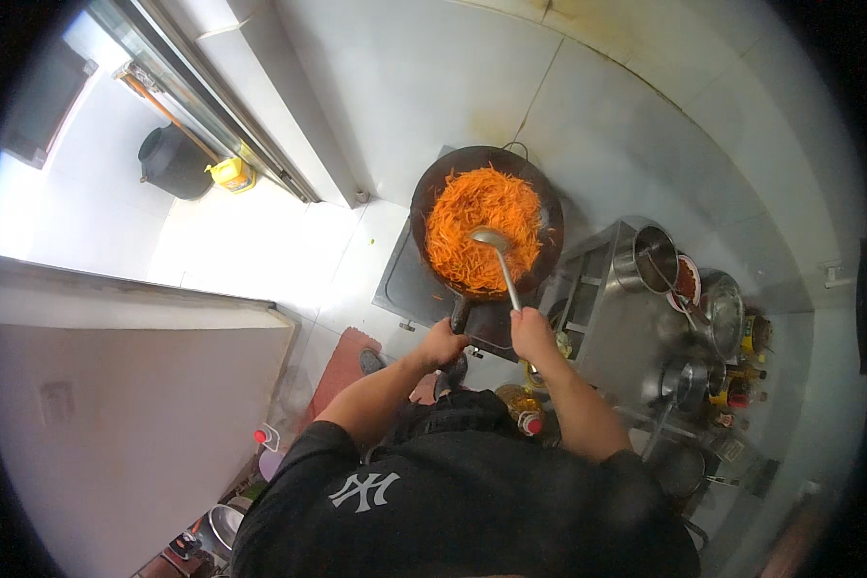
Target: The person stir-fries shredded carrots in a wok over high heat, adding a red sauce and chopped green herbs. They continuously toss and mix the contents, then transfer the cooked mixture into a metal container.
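A large dark wok [549,217] sits on a metal stove [404,271] in front of me. Shredded carrot [469,209] fills much of its bowl in a loose heap. My left hand [444,342] grips the wok handle [461,312], which points toward me. In my right hand [533,335] is the shaft of a metal ladle [491,237]. The ladle's bowl rests against the carrot near the middle of the heap, its rounded back facing up. My fingers hide the ends of both handles.
Right of the stove, a steel counter [610,321] carries a deep metal pot [654,259], a bowl of red-brown contents [686,282], a large metal basin [721,318] and several bottles. An oil jug [518,401] stands low beside me. A red mat [339,368] lies underfoot; a wall [130,390] rises at left.
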`<move>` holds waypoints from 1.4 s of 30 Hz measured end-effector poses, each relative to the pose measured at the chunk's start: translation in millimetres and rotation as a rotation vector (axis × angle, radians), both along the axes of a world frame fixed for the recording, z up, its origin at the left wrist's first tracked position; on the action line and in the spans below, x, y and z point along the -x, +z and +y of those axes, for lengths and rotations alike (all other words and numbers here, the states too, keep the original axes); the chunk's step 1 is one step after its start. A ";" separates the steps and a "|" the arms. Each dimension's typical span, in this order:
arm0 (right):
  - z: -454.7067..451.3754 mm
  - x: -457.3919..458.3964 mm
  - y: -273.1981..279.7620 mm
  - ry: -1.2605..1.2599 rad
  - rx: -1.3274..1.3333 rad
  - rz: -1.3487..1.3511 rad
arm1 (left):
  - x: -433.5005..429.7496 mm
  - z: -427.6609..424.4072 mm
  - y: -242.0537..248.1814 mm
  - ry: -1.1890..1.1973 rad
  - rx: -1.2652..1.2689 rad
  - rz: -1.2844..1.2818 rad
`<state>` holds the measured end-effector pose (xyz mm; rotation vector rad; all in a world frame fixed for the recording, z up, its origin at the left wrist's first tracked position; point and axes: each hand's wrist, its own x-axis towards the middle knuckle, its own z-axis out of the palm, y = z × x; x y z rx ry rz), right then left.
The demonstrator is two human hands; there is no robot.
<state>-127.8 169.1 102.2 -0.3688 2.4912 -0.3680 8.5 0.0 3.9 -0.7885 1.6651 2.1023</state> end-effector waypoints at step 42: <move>15.1 -50.4 74.0 -0.019 0.555 0.660 | 110.1 44.2 73.8 0.480 -1.196 0.139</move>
